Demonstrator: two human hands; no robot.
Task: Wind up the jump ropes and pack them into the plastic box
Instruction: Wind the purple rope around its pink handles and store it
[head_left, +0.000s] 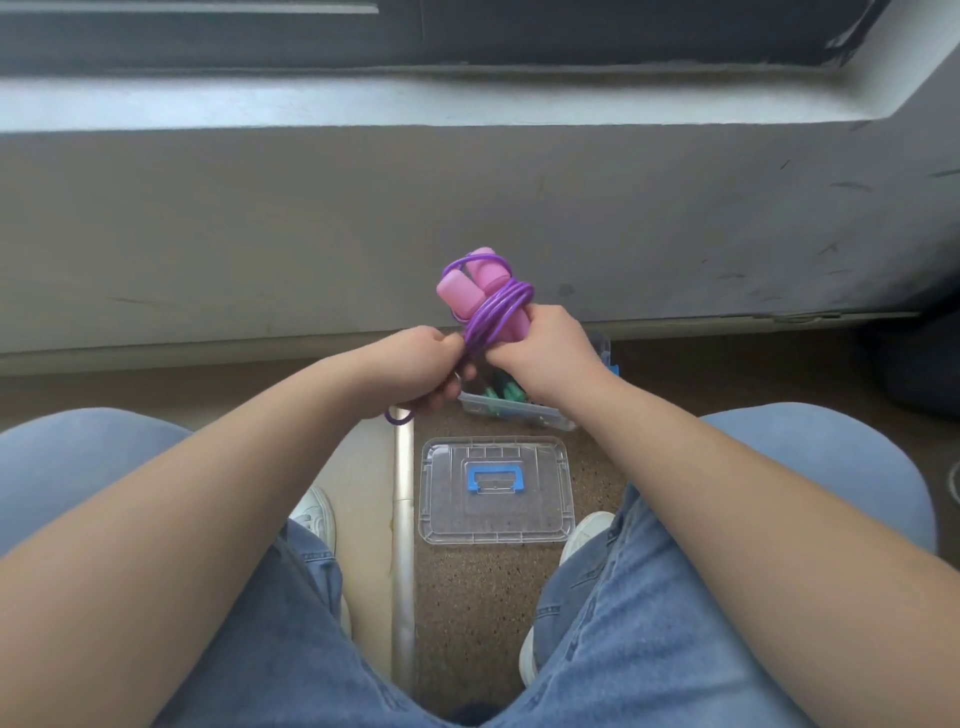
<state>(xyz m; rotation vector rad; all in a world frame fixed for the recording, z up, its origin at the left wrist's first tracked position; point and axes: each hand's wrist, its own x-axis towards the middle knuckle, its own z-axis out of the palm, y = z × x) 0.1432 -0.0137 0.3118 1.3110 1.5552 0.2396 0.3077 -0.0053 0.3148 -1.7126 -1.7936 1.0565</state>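
Winding is near its end: the right grip (545, 348) is clenched round the pink handles (457, 293) of the purple jump rope (498, 306), whose coils band tight across them, held up above the floor (467, 597). The left grip (421, 369) pinches the last slack (a short loop (399, 417) hangs below it). Next, I judge: tuck that tail under a coil, then lower the bundle into the plastic box (519, 414), just beyond its lid (496, 525), where something green (501, 395) already lies
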